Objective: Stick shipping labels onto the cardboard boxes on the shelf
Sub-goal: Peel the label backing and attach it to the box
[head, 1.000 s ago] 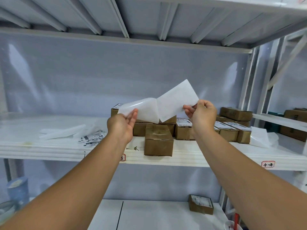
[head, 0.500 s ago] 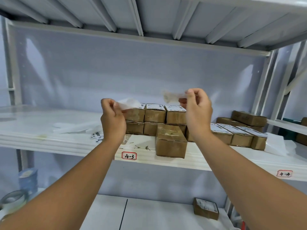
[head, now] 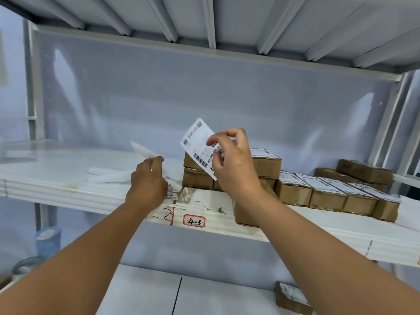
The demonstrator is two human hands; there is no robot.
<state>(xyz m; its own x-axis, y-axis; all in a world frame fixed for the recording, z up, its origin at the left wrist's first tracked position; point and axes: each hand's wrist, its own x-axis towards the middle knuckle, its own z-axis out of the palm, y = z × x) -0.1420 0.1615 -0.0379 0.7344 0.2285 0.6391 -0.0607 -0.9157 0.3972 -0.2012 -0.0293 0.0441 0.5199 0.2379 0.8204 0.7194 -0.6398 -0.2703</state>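
Note:
My right hand (head: 231, 162) pinches a printed shipping label (head: 198, 145) by its right edge and holds it up, tilted, in front of a stack of cardboard boxes (head: 197, 178). My left hand (head: 147, 180) hovers low over the white shelf (head: 68, 189) and grips a strip of white backing paper (head: 144, 150) that sticks up to the left. An unlabelled brown box (head: 245, 214) stands at the shelf's front edge, mostly hidden by my right forearm. A row of labelled boxes (head: 327, 192) runs to the right.
Crumpled backing sheets (head: 106, 176) lie on the shelf at the left, and loose printed labels (head: 171, 193) lie beside my left hand. Plain boxes (head: 363, 171) are stacked at the far right. A tag reading 4-3 (head: 193, 221) marks the shelf edge. One labelled box (head: 293, 298) sits on the lower surface.
The label and its backing have come apart. My left hand dropped toward the shelf at the left with the backing; my right hand turned the label so its printed side faces me.

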